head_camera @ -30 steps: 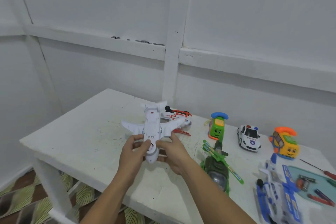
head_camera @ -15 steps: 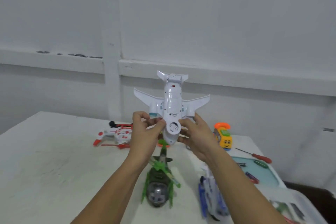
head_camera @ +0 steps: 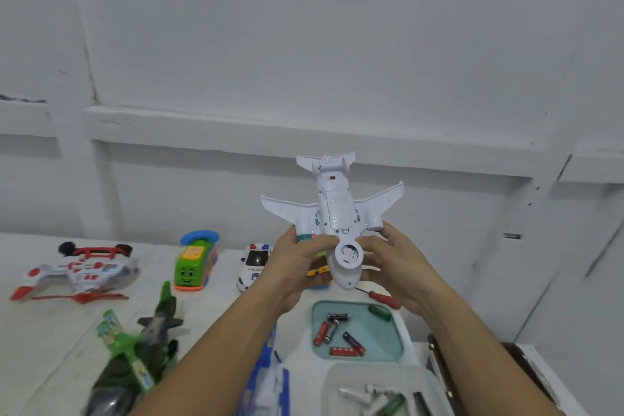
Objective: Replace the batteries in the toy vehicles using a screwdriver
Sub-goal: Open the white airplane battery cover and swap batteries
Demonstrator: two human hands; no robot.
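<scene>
Both hands are up off the bench, and the white toy plane is held between them, belly facing the camera, tail pointing up toward the wall, nose down toward the person. The left hand is curled around the plane's left side, its fingers closed over the fuselage just below the engine pod. The right hand comes in from the other side, its fingers closed on the fuselage beside the round wheel housing, thumb pressed near the other engine.

Directly below the right hand's fingers sits a teal tray with loose batteries scattered in it, red, black and purple. The red-handled screwdriver lies just beyond that tray, partly hidden behind the right hand. Nearer the camera than the tray, a clear container holds more batteries, blurred.

Behind the left hand's fingers, a white police car stands on the bench, and further out to that side a green bus toy with a smiling face, then a red-and-white helicopter. Low beside the left forearm lies a green helicopter, and a blue-and-white toy sits partly hidden under that arm.
</scene>
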